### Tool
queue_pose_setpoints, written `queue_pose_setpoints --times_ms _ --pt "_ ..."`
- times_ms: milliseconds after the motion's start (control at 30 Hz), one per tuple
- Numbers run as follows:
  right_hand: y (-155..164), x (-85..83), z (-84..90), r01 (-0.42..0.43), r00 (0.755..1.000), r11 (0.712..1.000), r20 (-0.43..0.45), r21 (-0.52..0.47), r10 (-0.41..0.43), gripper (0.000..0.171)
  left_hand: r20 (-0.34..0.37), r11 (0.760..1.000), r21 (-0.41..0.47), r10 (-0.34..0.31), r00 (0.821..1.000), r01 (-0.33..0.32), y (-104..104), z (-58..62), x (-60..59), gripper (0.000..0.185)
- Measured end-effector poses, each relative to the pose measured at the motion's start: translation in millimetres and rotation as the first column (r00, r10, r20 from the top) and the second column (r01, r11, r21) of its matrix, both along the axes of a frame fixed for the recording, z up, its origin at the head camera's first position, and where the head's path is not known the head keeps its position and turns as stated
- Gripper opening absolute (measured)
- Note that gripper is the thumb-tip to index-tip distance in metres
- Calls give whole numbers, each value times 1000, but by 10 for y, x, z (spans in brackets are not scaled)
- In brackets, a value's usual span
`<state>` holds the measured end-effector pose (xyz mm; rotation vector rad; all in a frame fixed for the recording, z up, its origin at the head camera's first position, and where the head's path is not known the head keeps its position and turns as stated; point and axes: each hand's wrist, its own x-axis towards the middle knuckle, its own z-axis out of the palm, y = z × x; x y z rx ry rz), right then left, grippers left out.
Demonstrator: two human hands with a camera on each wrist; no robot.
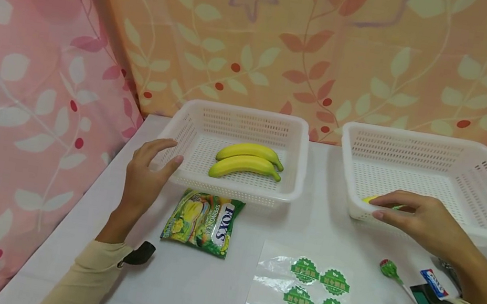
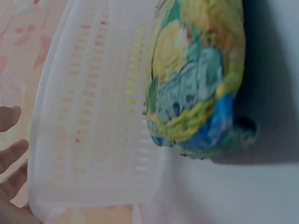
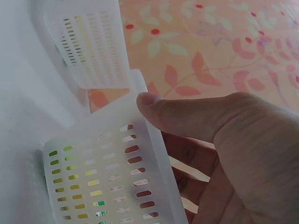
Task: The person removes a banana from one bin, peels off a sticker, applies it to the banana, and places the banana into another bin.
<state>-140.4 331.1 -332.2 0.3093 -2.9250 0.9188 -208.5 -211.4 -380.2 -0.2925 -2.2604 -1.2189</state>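
My left hand [image 1: 160, 159] hovers with relaxed fingers at the front left corner of a white mesh basket [image 1: 237, 191] and holds nothing; its fingers [image 2: 9, 154] stay just off the basket wall [image 2: 93, 116]. Two yellow bananas [image 1: 248, 161] lie in that basket. My right hand [image 1: 389, 208] reaches over the front left corner of a second white basket [image 1: 441, 142]. The thumb [image 3: 187, 114] lies outside along the rim, and the fingers stretch inside over a small yellow and green thing [image 1: 369, 198], mostly hidden. Through the wall [image 3: 112, 186] yellow and green show.
A green Fox's candy bag [image 1: 204, 218] lies in front of the banana basket. A clear sheet of green stickers [image 1: 308, 303] sits at the near middle. A green lollipop [image 1: 389, 269] and a blue and white packet [image 1: 433, 282] lie by my right forearm. Patterned curtains hang behind.
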Motion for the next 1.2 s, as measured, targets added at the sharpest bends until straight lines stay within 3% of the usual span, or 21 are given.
queue_pose_setpoints --times_ms 200,400,533,733,1000,1200 --pt "-3 -8 13 -16 1000 1000 19 -6 16 28 138 996 86 4 990 -16 -197 -63 -51 45" --pt "-93 -21 79 -5 1000 1000 -6 17 5 28 215 996 81 5 977 -23 -306 -124 -66 49" --pt "-242 -71 182 -14 999 1000 -34 13 14 26 231 998 62 5 973 -20 -323 -123 -65 52" --pt "-598 -220 329 -69 996 995 -59 -71 65 23 236 998 53 6 972 -19 -335 -120 -58 55" --pt "-1124 -530 463 -166 986 974 -55 -153 159 32 245 997 71 2 970 -20 -342 -155 -65 55" --pt "-1457 -797 446 -246 969 951 -37 -186 244 37 255 997 74 -7 967 -12 -326 -163 -69 57"
